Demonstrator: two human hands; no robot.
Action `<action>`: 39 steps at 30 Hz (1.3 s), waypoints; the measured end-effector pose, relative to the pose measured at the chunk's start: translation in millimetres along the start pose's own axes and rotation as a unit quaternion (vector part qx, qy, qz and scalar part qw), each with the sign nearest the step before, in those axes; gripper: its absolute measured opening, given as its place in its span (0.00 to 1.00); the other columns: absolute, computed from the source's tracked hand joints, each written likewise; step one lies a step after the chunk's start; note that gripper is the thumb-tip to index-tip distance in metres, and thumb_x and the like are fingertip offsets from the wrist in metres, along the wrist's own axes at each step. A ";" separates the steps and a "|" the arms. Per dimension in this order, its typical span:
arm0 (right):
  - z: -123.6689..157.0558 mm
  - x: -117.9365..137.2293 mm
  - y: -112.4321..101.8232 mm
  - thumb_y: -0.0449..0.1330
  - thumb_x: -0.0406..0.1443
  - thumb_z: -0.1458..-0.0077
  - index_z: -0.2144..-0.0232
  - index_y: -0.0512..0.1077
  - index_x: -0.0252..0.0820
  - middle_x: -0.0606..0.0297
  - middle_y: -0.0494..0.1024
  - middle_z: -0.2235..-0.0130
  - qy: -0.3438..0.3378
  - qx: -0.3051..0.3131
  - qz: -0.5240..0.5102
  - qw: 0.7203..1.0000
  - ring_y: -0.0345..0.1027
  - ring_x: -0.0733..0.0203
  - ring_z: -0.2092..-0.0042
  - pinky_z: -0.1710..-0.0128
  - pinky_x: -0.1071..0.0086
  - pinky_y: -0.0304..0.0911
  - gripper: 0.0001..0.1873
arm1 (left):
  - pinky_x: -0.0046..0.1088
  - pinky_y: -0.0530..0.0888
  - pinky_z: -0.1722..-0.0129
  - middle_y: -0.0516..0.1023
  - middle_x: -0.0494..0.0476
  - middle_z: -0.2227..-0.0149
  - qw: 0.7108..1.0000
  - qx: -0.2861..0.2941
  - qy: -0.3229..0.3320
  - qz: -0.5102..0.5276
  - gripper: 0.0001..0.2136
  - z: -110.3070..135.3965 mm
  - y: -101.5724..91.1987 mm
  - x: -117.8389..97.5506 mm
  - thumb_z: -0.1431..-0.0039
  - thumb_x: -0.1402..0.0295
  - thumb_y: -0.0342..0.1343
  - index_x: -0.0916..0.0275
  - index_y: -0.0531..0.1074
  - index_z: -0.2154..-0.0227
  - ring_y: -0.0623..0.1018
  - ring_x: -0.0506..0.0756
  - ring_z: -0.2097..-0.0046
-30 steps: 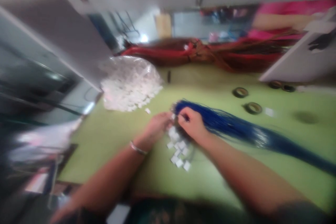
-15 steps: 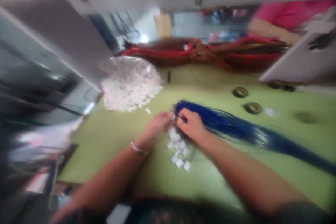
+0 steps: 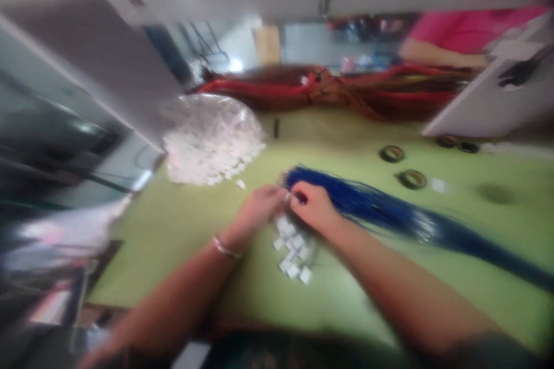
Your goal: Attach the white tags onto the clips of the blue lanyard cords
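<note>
My left hand [image 3: 262, 206] is closed in a pinch on a small white connector [image 3: 286, 198], blurred at the fingertips. Touching close to it, my right hand [image 3: 315, 206] has its fingers curled shut on a dark blue wire [image 3: 302, 197], which shows only partly inside the grip. A long bundle of blue wires [image 3: 372, 204] runs from behind my right hand toward the right edge, with a clear wrap around it. Below my hands lie several white connectors [image 3: 292, 253], seemingly on wire ends. The exact contact between connector and wire is hidden by my fingers.
A clear plastic bag [image 3: 212, 141] of white connectors lies at the back left, one loose connector [image 3: 240, 184] near it. Tape rolls [image 3: 412, 179] sit on the right. Red and brown wire bundles [image 3: 277, 89] stretch along the back, near a co-worker's arm [image 3: 437, 56].
Both hands stay together at nearly the same spot, with only slight finger movement. The whole view has shifted a little, and the co-worker's arm at the back has moved slightly.
</note>
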State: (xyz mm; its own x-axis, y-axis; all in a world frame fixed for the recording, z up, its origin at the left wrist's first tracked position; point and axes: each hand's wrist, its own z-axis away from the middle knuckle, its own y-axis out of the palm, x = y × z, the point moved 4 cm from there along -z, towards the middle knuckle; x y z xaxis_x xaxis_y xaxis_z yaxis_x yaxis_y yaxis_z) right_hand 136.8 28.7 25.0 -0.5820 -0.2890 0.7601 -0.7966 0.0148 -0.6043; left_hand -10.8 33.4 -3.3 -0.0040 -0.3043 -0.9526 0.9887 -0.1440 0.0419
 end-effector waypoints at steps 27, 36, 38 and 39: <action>-17.8 -20.2 0.2 0.59 0.47 0.49 0.74 0.77 0.37 0.70 0.67 0.83 0.133 -0.006 -0.248 0.960 0.58 0.68 0.80 0.78 0.73 0.56 0.18 | 0.30 0.70 0.63 0.79 0.55 0.65 0.838 0.174 0.212 -0.471 0.10 48.0 49.2 -17.5 0.40 0.64 0.50 0.59 0.75 0.65 0.76 0.55 0.64; -9.5 -14.5 0.0 0.56 0.42 0.46 0.59 0.74 0.38 0.67 0.76 0.77 0.078 0.007 -0.263 0.962 0.61 0.68 0.77 0.76 0.73 0.56 0.16 | 0.38 0.71 0.58 0.78 0.64 0.63 0.785 -0.213 0.114 -0.571 0.13 -15.0 -76.5 -40.0 0.44 0.60 0.56 0.64 0.76 0.60 0.76 0.61 0.59; -9.5 -12.4 -0.6 0.58 0.42 0.48 0.65 0.73 0.39 0.66 0.77 0.77 0.086 -0.001 -0.269 0.959 0.61 0.68 0.78 0.77 0.74 0.56 0.13 | 0.38 0.71 0.57 0.78 0.63 0.64 0.782 -0.195 0.126 -0.578 0.11 -19.4 -78.3 -35.9 0.44 0.63 0.56 0.63 0.77 0.63 0.76 0.61 0.59; -9.5 -11.4 -0.7 0.59 0.42 0.49 0.68 0.73 0.39 0.65 0.77 0.76 0.092 -0.001 -0.272 0.958 0.61 0.68 0.78 0.78 0.73 0.57 0.12 | 0.38 0.71 0.57 0.78 0.63 0.64 0.786 -0.189 0.143 -0.572 0.10 -19.8 -77.3 -34.9 0.44 0.64 0.55 0.63 0.77 0.64 0.76 0.61 0.59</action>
State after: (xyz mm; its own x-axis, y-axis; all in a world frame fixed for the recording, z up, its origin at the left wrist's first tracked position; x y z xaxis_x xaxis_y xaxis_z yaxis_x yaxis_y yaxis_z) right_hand 142.5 41.0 19.0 -0.0996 -0.0808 0.9917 -0.9903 -0.0887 -0.1067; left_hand -84.1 73.8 20.7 -0.9413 0.0523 -0.3335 0.3376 0.1367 -0.9313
